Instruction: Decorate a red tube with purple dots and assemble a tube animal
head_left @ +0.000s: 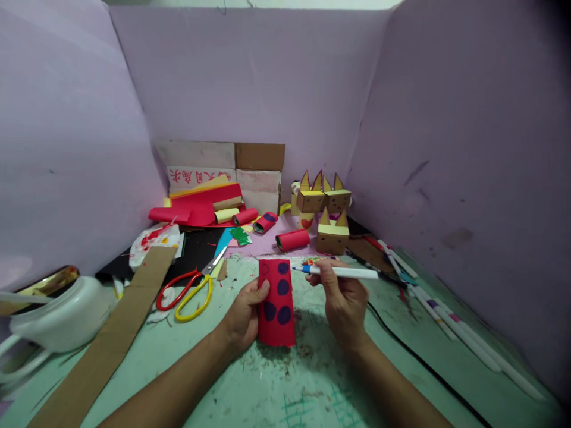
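Right hand (pixel 347 297) raised, marker (pixel 343 271) nearly level beside red tube (pixel 276 303)

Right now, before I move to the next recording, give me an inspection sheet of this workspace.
Surface: pale green tabletop, stained and pen-marked.
Job's things: red piece, four filled dark dots visible, one outlined; white marker, blue tip near its right edge.
Clutter: scissors, cardboard strip, white pot at left; red roll and eared box figures behind.
Grippers: left hand holds the red piece, thumb on its face; right hand holds the marker.
Cables: black cable beside the right forearm.
Surroundings: lilac walls on three sides, the right one smudged; other people: nothing seen.
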